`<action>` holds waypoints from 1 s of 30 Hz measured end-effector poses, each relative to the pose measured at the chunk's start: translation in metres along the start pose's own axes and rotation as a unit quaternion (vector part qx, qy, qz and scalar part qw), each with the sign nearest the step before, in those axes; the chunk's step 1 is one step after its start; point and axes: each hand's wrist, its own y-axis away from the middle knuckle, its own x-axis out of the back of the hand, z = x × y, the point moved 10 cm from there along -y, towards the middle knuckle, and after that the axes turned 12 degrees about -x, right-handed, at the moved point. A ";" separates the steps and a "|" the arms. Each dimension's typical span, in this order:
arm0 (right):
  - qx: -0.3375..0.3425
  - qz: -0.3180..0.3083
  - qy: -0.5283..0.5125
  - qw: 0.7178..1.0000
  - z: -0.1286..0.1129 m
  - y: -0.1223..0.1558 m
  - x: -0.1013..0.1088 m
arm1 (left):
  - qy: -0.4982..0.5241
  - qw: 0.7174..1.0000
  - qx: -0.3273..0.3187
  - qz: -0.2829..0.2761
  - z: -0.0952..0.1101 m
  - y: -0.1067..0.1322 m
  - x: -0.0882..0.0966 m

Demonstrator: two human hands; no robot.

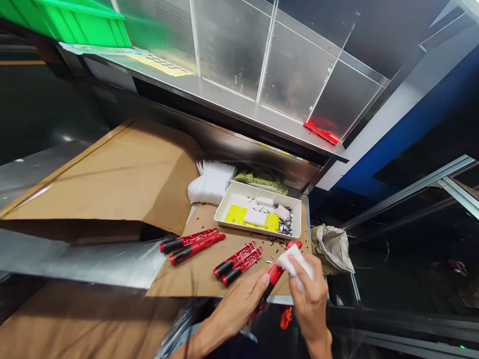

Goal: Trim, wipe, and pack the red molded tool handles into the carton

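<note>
My left hand (239, 304) grips a red and black pen-shaped tool (276, 273) near its lower end. My right hand (310, 299) pinches a small white cloth or pad (297, 262) pressed against the upper part of that tool. Both hands are at the front edge of a brown cardboard sheet (202, 271). On the sheet lie two pairs of similar red and black tools (192, 243) (238, 262).
A white tray (224, 212) with yellow labels, white pads and small dark bits sits behind the tools. A stack of white items (210, 183) stands left of it. A large cardboard box flap (112, 179) lies left. A metal shelf (224, 99) overhangs, with a red part (322, 132) and green bin (71, 20).
</note>
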 end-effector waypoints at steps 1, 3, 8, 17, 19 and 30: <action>-0.004 -0.014 -0.003 1.000 0.003 -0.001 -0.004 | -0.020 1.000 -0.010 -0.006 0.003 0.001 -0.001; -0.030 -0.023 -0.004 0.999 0.017 -0.007 -0.008 | -0.085 0.996 -0.028 -0.027 0.007 0.003 -0.002; -0.163 0.051 -0.014 0.985 0.081 -0.023 0.013 | -0.280 0.960 -0.005 -0.013 -0.002 0.011 0.037; -0.271 -0.004 -0.103 0.957 0.122 0.020 -0.013 | -0.564 0.796 -0.022 0.217 -0.032 0.020 0.215; -0.282 -0.020 -0.121 0.951 0.125 0.028 -0.026 | -0.570 0.787 -0.054 0.228 -0.034 0.014 0.217; -0.293 -0.070 -0.214 0.929 0.137 0.052 -0.077 | -0.501 0.846 -0.055 0.173 -0.078 -0.028 0.179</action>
